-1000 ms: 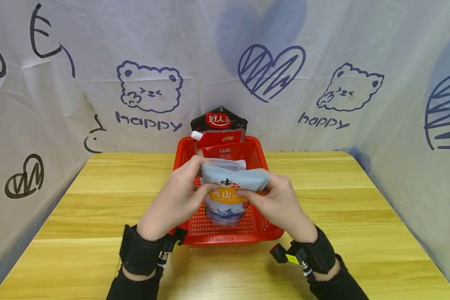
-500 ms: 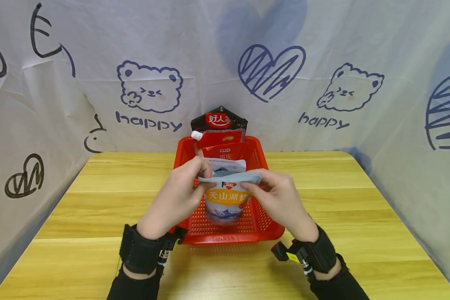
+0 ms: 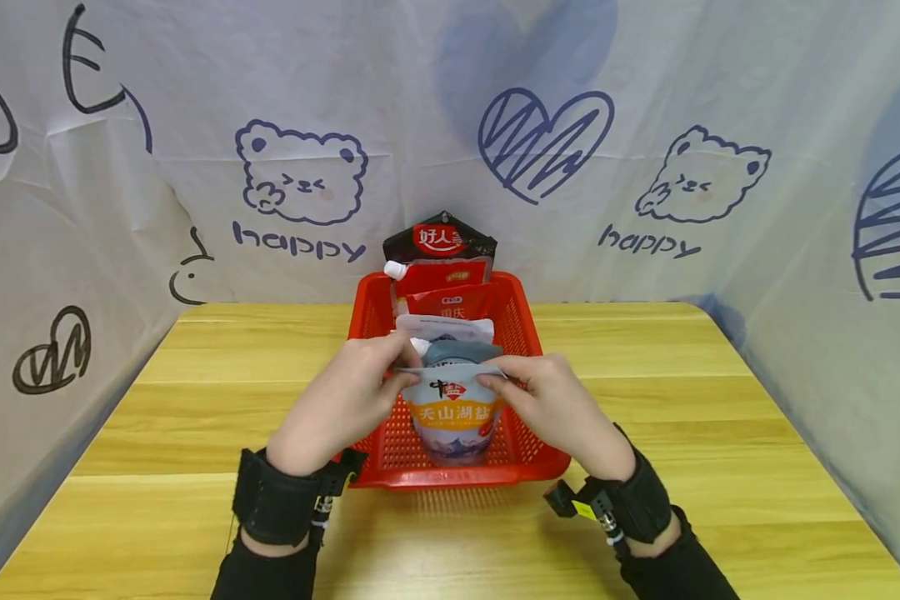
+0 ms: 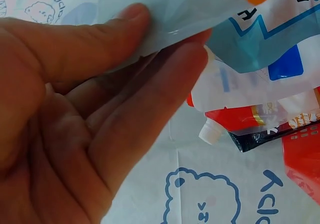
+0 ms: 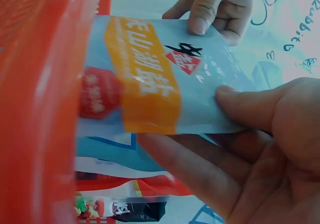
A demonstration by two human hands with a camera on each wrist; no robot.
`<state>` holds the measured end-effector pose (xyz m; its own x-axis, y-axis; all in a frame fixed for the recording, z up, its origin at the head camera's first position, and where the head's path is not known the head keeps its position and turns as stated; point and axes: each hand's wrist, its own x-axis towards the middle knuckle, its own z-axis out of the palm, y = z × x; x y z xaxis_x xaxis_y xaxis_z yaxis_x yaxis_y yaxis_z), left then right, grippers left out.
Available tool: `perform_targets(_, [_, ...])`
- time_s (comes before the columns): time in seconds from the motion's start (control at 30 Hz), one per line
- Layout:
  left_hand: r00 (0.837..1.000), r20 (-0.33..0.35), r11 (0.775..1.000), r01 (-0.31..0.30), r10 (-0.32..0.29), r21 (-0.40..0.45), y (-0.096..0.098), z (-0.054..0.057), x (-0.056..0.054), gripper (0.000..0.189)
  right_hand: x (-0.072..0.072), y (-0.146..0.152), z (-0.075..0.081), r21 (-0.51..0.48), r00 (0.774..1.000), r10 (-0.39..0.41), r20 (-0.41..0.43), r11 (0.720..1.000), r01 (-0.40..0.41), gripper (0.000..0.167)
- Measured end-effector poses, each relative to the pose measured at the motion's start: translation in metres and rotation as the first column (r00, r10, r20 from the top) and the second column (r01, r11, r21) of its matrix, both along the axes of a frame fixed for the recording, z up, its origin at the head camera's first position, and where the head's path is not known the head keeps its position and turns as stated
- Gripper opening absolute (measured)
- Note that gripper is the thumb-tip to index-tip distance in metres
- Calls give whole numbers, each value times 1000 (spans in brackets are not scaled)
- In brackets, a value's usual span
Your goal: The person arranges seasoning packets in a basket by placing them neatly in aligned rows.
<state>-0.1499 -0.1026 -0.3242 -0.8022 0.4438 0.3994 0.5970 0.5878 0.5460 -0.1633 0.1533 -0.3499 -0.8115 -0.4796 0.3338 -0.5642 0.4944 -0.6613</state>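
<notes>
A pale blue salt bag [image 3: 453, 421] with an orange band and a mountain picture stands upright in the front part of a red plastic basket [image 3: 450, 477]. My left hand [image 3: 348, 396] pinches its top left corner between thumb and fingers. At the top right corner, my right hand [image 3: 555, 408] pinches it the same way. The right wrist view shows the bag's front face, with my right thumb [image 5: 250, 103] on it and the fingers behind. In the left wrist view the bag's top edge lies between my left thumb [image 4: 107, 41] and fingers.
Behind the salt bag in the basket stand a grey-blue pouch [image 3: 461, 350], a whitish pouch [image 3: 450, 327], red pouches [image 3: 457, 302], one with a white spout cap [image 3: 395, 270], and a black packet [image 3: 441, 242]. The wooden table [image 3: 690, 417] meets a drawn-on white cloth [image 3: 435, 100].
The salt bag's top edge has been straightened and drawn toward me, so its front label faces up more fully. The grey-blue pouch behind it has come into view. Both hands keep their pinch.
</notes>
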Motion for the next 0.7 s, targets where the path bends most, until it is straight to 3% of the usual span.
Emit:
perform_targets(0.23, [999, 55, 999, -2, 5, -46, -2, 0, 1, 14, -2, 1, 1, 96, 993, 7, 114, 995, -18, 21])
perform_targets(0.43, [991, 135, 997, -11, 22, -82, -3, 2, 1, 14, -2, 2, 2, 111, 994, 3, 113, 994, -15, 22])
perform_targets(0.7, [983, 181, 994, -21, 41, -107, -4, 3, -1, 17, 0, 6, 7, 91, 994, -26, 109, 996, 16, 28])
